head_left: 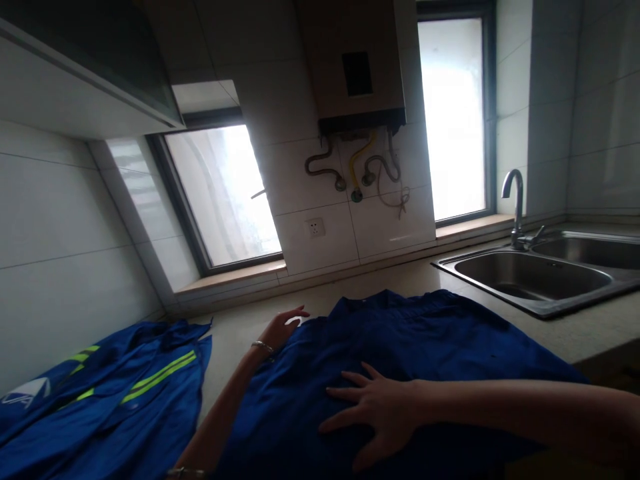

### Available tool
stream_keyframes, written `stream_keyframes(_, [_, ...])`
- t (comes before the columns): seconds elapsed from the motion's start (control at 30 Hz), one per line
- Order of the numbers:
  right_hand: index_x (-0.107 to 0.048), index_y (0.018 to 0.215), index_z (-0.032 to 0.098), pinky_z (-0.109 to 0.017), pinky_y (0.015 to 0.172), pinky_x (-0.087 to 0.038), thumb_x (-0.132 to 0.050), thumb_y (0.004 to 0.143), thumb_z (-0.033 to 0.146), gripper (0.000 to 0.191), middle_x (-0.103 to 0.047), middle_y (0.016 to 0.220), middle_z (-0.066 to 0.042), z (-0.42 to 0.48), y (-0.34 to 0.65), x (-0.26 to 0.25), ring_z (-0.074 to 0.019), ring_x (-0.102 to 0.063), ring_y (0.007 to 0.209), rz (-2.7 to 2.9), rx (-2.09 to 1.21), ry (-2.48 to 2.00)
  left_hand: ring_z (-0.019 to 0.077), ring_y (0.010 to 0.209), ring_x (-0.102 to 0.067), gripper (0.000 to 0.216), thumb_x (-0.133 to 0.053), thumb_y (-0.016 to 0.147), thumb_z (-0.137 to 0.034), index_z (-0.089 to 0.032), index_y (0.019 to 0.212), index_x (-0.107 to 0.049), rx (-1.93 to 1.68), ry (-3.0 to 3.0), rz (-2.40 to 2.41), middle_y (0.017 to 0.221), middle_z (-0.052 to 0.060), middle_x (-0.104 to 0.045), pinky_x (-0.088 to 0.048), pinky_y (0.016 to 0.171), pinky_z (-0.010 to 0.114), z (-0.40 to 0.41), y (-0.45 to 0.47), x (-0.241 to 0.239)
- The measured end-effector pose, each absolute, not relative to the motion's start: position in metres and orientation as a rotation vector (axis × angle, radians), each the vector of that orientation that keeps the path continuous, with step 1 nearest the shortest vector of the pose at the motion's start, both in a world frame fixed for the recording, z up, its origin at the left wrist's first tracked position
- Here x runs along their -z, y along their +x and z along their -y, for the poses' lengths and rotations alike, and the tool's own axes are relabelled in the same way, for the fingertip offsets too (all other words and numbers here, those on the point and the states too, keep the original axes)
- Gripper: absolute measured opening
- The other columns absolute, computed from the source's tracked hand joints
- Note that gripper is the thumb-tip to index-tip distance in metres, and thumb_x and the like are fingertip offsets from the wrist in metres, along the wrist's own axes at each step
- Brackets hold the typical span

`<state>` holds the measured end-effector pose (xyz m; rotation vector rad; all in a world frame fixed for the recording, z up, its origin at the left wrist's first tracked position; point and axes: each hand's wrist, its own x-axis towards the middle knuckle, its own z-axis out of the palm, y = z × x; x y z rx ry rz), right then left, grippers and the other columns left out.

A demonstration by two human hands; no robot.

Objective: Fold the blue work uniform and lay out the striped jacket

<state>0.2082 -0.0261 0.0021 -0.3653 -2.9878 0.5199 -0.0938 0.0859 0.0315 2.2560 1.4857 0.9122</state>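
Note:
A dark blue garment (425, 353) lies spread over the counter in front of me. Its far edge is gathered like a waistband; the exact kind of clothing is hard to tell. My right hand (377, 413) rests palm down on the cloth, fingers spread wide. At the garment's far left edge is my left hand (283, 327), its fingers loosely bent and a gap showing between finger and thumb. A silver bracelet circles that wrist. To the left lies a blue work jacket (150, 413) with yellow-green reflective stripes and a white logo, touched by neither hand.
The pale countertop (235, 347) runs along a tiled wall. A steel double sink (535, 273) with a tall faucet (517, 207) is at the right. Above hang a water heater (353, 67) with hoses and, at upper left, a wall cabinet (90, 87). Two windows light the wall.

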Motion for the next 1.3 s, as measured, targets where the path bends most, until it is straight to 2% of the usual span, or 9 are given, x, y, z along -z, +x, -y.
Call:
stream_keyframes(0.2, [-0.024, 0.137, 0.050, -0.067, 0.100, 0.000, -0.044, 0.085, 0.058, 0.057, -0.009, 0.151, 0.004, 0.022, 0.205, -0.001, -0.0366, -0.004, 0.136, 2.961, -0.607, -0.452, 0.0293, 0.116, -0.051, 0.052, -0.053, 0.069, -0.057, -0.016, 0.098, -0.069, -0.955, 2.233, -1.645, 0.126, 0.013, -0.055, -0.034, 0.103, 0.040, -0.089, -0.119, -0.042])
stream_keyframes(0.33, [-0.023, 0.137, 0.050, -0.066, 0.101, 0.003, -0.036, 0.086, 0.063, 0.055, -0.010, 0.151, 0.006, 0.015, 0.203, -0.001, -0.0352, -0.004, 0.136, 2.941, -0.644, -0.509, 0.0307, 0.119, -0.048, 0.058, -0.057, 0.063, -0.061, -0.015, 0.096, -0.070, -1.119, 2.122, -1.722, 0.122, 0.016, -0.058, -0.033, 0.103, 0.041, -0.092, -0.144, -0.049])
stream_keyframes(0.43, [-0.023, 0.137, 0.050, -0.065, 0.102, 0.003, -0.031, 0.086, 0.066, 0.055, -0.011, 0.151, 0.006, 0.001, 0.199, 0.002, -0.0343, -0.004, 0.137, 2.927, -0.647, -0.614, 0.0309, 0.117, -0.050, 0.060, -0.061, 0.059, -0.061, -0.015, 0.095, -0.070, -1.208, 1.995, -1.722, 0.121, 0.016, -0.058, -0.037, 0.099, 0.040, -0.091, -0.157, -0.052])
stream_keyframes(0.57, [-0.022, 0.138, 0.049, -0.065, 0.102, 0.002, -0.025, 0.084, 0.071, 0.058, -0.014, 0.151, 0.005, -0.043, 0.195, 0.013, -0.0345, -0.007, 0.137, 2.860, -0.588, -0.848, 0.0317, 0.107, -0.057, 0.060, -0.064, 0.056, -0.059, -0.014, 0.094, -0.071, -1.249, 1.893, -1.705, 0.122, 0.016, -0.058, -0.043, 0.093, 0.041, -0.088, -0.161, -0.051])
stream_keyframes(0.7, [-0.024, 0.139, 0.047, -0.067, 0.100, -0.001, -0.025, 0.082, 0.073, 0.062, -0.017, 0.151, 0.002, -0.109, 0.208, 0.029, -0.0376, -0.009, 0.135, 2.687, -0.505, -1.276, 0.0308, 0.107, -0.057, 0.058, -0.062, 0.056, -0.058, -0.014, 0.093, -0.071, -1.230, 1.909, -1.705, 0.119, 0.015, -0.060, -0.044, 0.091, 0.040, -0.090, -0.158, -0.043])
stream_keyframes(1.0, [-0.020, 0.141, 0.045, -0.075, 0.091, -0.002, -0.024, 0.084, 0.068, 0.061, -0.019, 0.150, -0.002, -0.221, 0.323, 0.054, -0.0438, -0.013, 0.132, 2.158, -0.302, -2.098, 0.0255, 0.104, -0.059, 0.041, -0.051, 0.065, -0.038, -0.016, 0.095, -0.069, -0.992, 2.005, -1.869, 0.107, 0.009, -0.067, -0.046, 0.087, 0.032, -0.100, -0.155, -0.017])
stream_keyframes(1.17, [-0.024, 0.141, 0.042, -0.074, 0.091, -0.001, -0.023, 0.084, 0.066, 0.061, -0.020, 0.150, -0.005, -0.253, 0.387, 0.062, -0.0443, -0.012, 0.132, 1.952, -0.289, -2.229, 0.0230, 0.105, -0.058, 0.040, -0.047, 0.070, -0.035, -0.016, 0.098, -0.068, -0.801, 2.063, -1.974, 0.106, 0.008, -0.067, -0.042, 0.092, 0.031, -0.102, -0.159, -0.002])
stream_keyframes(1.3, [-0.025, 0.141, 0.040, -0.072, 0.093, -0.001, -0.024, 0.085, 0.066, 0.061, -0.019, 0.150, -0.006, -0.271, 0.416, 0.064, -0.0432, -0.012, 0.133, 1.884, -0.292, -2.259, 0.0223, 0.115, -0.052, 0.043, -0.043, 0.077, -0.036, -0.015, 0.108, -0.063, -0.512, 2.064, -2.121, 0.118, 0.010, -0.061, -0.036, 0.099, 0.031, -0.103, -0.164, 0.026])
